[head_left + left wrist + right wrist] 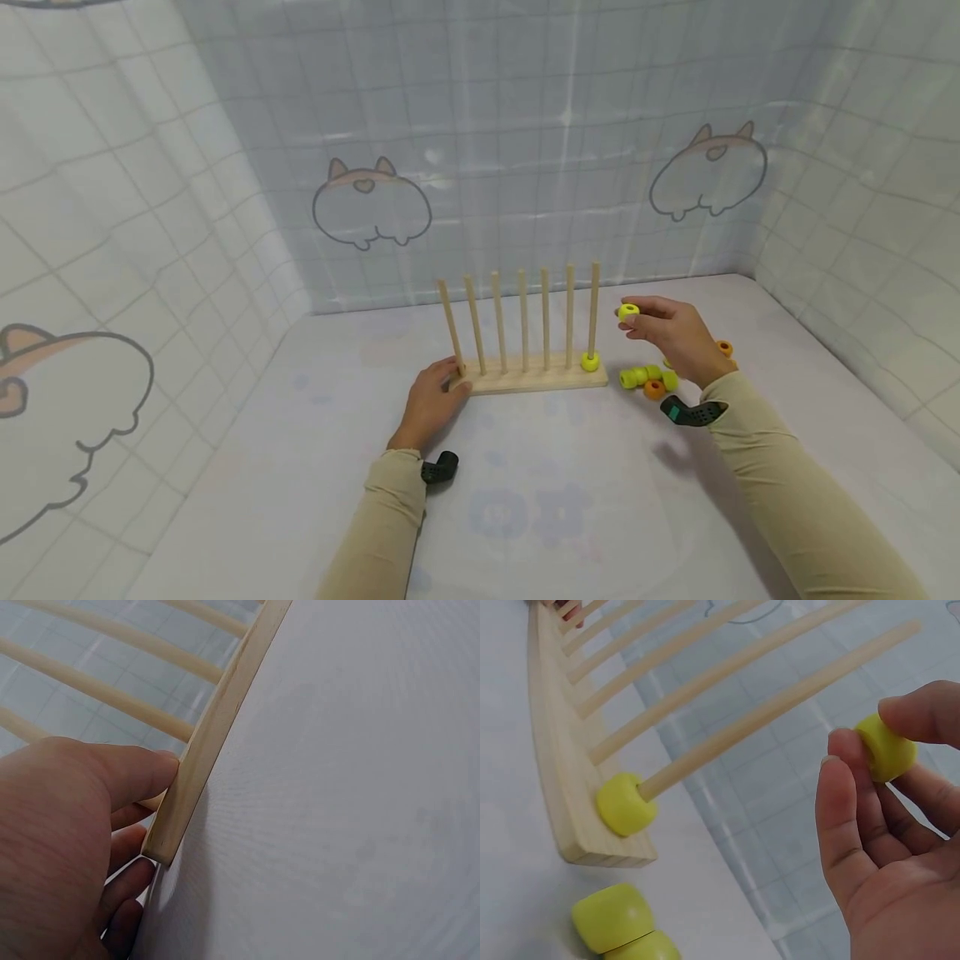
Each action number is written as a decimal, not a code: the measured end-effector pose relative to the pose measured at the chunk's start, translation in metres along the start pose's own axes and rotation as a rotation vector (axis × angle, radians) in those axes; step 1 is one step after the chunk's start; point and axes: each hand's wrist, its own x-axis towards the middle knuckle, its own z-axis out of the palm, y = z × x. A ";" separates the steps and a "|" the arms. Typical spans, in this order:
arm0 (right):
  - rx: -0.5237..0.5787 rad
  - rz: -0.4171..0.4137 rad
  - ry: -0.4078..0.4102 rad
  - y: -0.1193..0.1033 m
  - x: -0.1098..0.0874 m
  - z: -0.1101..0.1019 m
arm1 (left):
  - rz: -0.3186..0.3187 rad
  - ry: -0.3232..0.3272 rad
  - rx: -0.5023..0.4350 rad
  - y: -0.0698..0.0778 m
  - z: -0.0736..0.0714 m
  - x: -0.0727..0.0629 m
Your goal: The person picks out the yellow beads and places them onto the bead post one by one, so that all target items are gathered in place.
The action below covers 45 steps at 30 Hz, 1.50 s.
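A wooden peg rack [525, 382] with a row of several upright dowels stands on the table. One yellow bead [590, 362] sits at the foot of its rightmost dowel. My left hand [433, 404] grips the left end of the base, thumb on the front edge in the left wrist view. Up near the top of the rightmost dowel and to its right, my right hand [675, 333] pinches another yellow bead [889, 748] between thumb and fingers. That bead is apart from the dowel, and its hole shows in the head view.
Several loose yellow beads [637, 377] lie in a cluster right of the rack, beside an orange bead [655, 389]. Another orange bead [724, 348] is farther right, partly behind the right hand. A tile-patterned sheet [510, 150] rises behind the table.
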 end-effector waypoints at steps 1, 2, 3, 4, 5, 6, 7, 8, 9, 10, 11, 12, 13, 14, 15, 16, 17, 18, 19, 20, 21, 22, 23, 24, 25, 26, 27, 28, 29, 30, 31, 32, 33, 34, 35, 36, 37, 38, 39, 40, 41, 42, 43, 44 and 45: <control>0.007 -0.007 0.002 -0.001 0.001 0.000 | 0.001 -0.001 0.000 0.000 0.000 0.000; 0.009 -0.018 0.000 -0.002 0.001 0.000 | 0.004 -0.001 0.001 0.000 0.000 0.000; 0.018 -0.028 -0.002 -0.003 0.002 -0.001 | 0.006 -0.002 0.002 0.000 0.000 0.000; 0.031 -0.037 -0.009 -0.004 0.003 -0.001 | 0.004 -0.003 0.002 0.000 0.000 0.000; 0.045 -0.045 -0.015 -0.006 0.004 -0.001 | 0.002 -0.004 -0.001 0.000 -0.001 0.000; 0.057 -0.051 -0.024 -0.007 0.005 -0.001 | -0.001 -0.005 -0.001 0.000 -0.001 0.000; 0.066 -0.056 -0.031 -0.009 0.006 -0.002 | -0.004 -0.005 -0.003 0.001 -0.001 -0.001; 0.067 -0.061 -0.036 -0.011 0.006 -0.001 | -0.006 -0.004 -0.004 0.001 -0.002 -0.001; 0.072 -0.060 -0.033 -0.013 0.007 -0.001 | -0.008 -0.004 -0.004 0.001 -0.002 -0.001; 0.069 -0.060 -0.033 -0.014 0.008 -0.001 | -0.011 -0.004 -0.006 0.002 -0.002 -0.002; 0.063 -0.060 -0.028 -0.016 0.008 0.000 | -0.010 -0.003 -0.007 0.002 -0.002 -0.002; 0.050 -0.060 -0.024 -0.018 0.008 0.000 | -0.009 -0.004 -0.008 0.002 -0.002 -0.002; 0.042 -0.057 -0.018 -0.020 0.009 0.000 | -0.009 -0.005 -0.010 0.003 -0.002 -0.002; 0.038 -0.055 -0.011 -0.022 0.009 0.001 | -0.008 -0.006 -0.012 0.003 -0.002 -0.002; 0.040 -0.051 -0.008 -0.024 0.010 0.001 | -0.009 -0.008 -0.013 0.003 -0.002 -0.002; 0.044 -0.051 -0.009 -0.025 0.011 0.001 | -0.009 -0.008 -0.014 0.003 -0.002 -0.002; 0.046 -0.052 -0.009 -0.027 0.011 0.001 | -0.009 -0.009 -0.015 0.003 -0.002 -0.002; 0.050 -0.051 -0.010 -0.028 0.012 0.002 | -0.011 -0.010 -0.017 0.003 -0.002 -0.002; 0.055 -0.052 -0.012 -0.029 0.013 0.002 | -0.010 -0.009 -0.016 0.003 -0.002 -0.002; 0.062 -0.054 -0.015 -0.030 0.014 0.002 | -0.009 -0.008 -0.016 0.003 -0.002 -0.002; 0.067 -0.056 -0.018 -0.031 0.015 0.002 | -0.008 -0.007 -0.015 0.003 -0.002 -0.002; 0.070 -0.060 -0.020 -0.033 0.016 0.002 | -0.006 -0.006 -0.015 0.003 -0.002 -0.002; 0.071 -0.064 -0.023 -0.034 0.017 0.002 | -0.006 -0.007 -0.015 0.003 -0.002 -0.002; 0.074 -0.067 -0.024 -0.035 0.017 0.002 | -0.005 -0.007 -0.016 0.003 -0.002 -0.002; 0.077 -0.071 -0.025 -0.036 0.018 0.003 | -0.004 -0.008 -0.014 0.002 -0.002 -0.002; 0.077 -0.076 -0.025 -0.038 0.019 0.003 | -0.003 -0.009 -0.015 0.002 -0.002 -0.002; 0.079 -0.079 -0.025 -0.039 0.020 0.003 | -0.002 -0.009 -0.016 0.002 -0.002 -0.002; 0.083 -0.082 -0.024 -0.041 0.020 0.003 | -0.002 -0.009 -0.015 0.002 -0.002 -0.002; 0.084 -0.085 -0.023 -0.042 0.021 0.004 | -0.002 -0.009 -0.015 0.002 -0.002 -0.002; 0.088 -0.088 -0.022 -0.044 0.022 0.004 | -0.002 -0.007 -0.016 0.002 -0.002 -0.002; 0.097 -0.091 -0.024 -0.046 0.023 0.004 | -0.001 -0.006 -0.015 0.002 -0.002 -0.002; 0.098 -0.095 -0.024 -0.047 0.024 0.004 | 0.001 -0.004 -0.012 0.001 -0.002 -0.001; 0.103 -0.098 -0.024 -0.049 0.024 0.004 | 0.002 -0.004 -0.009 0.001 -0.002 -0.001; 0.102 -0.102 -0.025 -0.051 0.025 0.004 | -0.001 -0.006 -0.006 0.001 -0.002 -0.001; 0.102 -0.108 -0.028 -0.052 0.025 0.005 | -0.004 -0.007 -0.003 0.001 -0.002 -0.001; 0.106 -0.113 -0.030 -0.054 0.026 0.005 | -0.006 -0.008 0.001 0.001 -0.002 -0.001; 0.107 -0.117 -0.029 -0.055 0.026 0.005 | -0.006 -0.009 0.005 0.001 -0.002 -0.001; 0.108 -0.122 -0.029 -0.056 0.027 0.005 | -0.007 -0.009 0.007 0.001 -0.002 -0.001; 0.116 -0.128 -0.028 -0.058 0.028 0.006 | -0.009 -0.009 0.006 0.001 -0.002 -0.001; 0.122 -0.134 -0.028 -0.059 0.028 0.006 | -0.009 -0.008 0.008 0.001 -0.001 -0.001; 0.128 -0.140 -0.028 -0.060 0.029 0.007 | -0.006 -0.006 0.008 0.001 -0.001 -0.001; 0.133 -0.146 -0.029 -0.061 0.030 0.007 | -0.006 -0.006 0.008 0.001 -0.001 -0.001; 0.142 -0.153 -0.033 -0.062 0.031 0.008 | -0.006 -0.005 0.009 0.001 -0.001 -0.001; 0.156 -0.161 -0.040 -0.063 0.032 0.008 | -0.009 -0.006 0.009 0.001 -0.001 -0.001; 0.166 -0.168 -0.045 -0.064 0.033 0.009 | -0.013 -0.007 0.009 0.001 -0.001 -0.001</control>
